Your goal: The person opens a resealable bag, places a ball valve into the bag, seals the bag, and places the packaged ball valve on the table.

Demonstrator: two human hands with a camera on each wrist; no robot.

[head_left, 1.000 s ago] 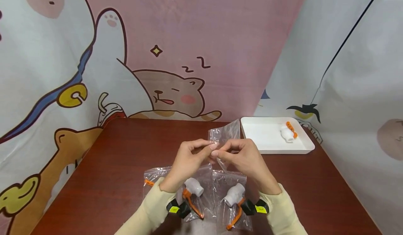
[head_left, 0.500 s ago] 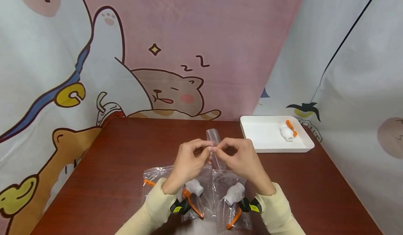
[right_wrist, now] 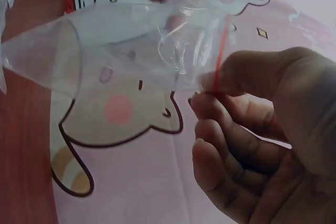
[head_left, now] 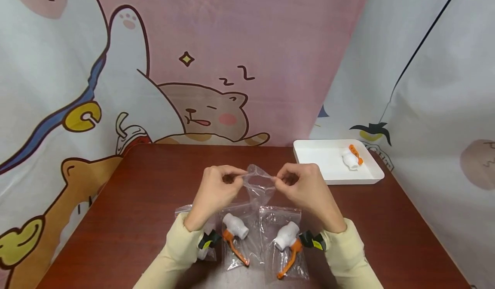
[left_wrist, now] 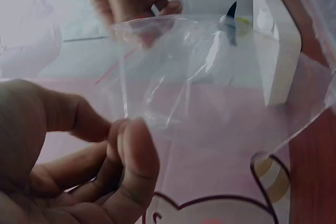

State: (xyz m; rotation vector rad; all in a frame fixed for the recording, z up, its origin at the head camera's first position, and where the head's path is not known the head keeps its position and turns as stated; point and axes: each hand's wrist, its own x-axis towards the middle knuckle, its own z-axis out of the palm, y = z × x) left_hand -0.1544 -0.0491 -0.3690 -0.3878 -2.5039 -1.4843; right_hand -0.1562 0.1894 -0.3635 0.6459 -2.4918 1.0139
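Observation:
A clear zip bag [head_left: 259, 194] hangs between both hands, its mouth pulled apart into a wide opening; I see nothing inside it. My left hand [head_left: 216, 190] pinches one edge of the mouth between thumb and fingers. At the opposite edge my right hand [head_left: 305, 190] pinches too; the right wrist view shows its thumb and index finger by the red zip line of the bag [right_wrist: 142, 51]. Below the hands lie filled zip bags, two of them plainly holding a white valve [head_left: 236, 226] and another white valve [head_left: 287, 236], each with an orange lever.
A third bag [head_left: 210, 224] lies partly hidden by the left forearm. At the back right of the brown table [head_left: 154, 181] stands a white tray [head_left: 315, 164] with a white-and-orange valve [head_left: 351, 161] in it. A printed cloth [head_left: 270, 44] hangs behind the table.
My hands were close together at the bag's mouth. Now they have moved apart, left and right, and the mouth has spread open. The bags on the table stay put.

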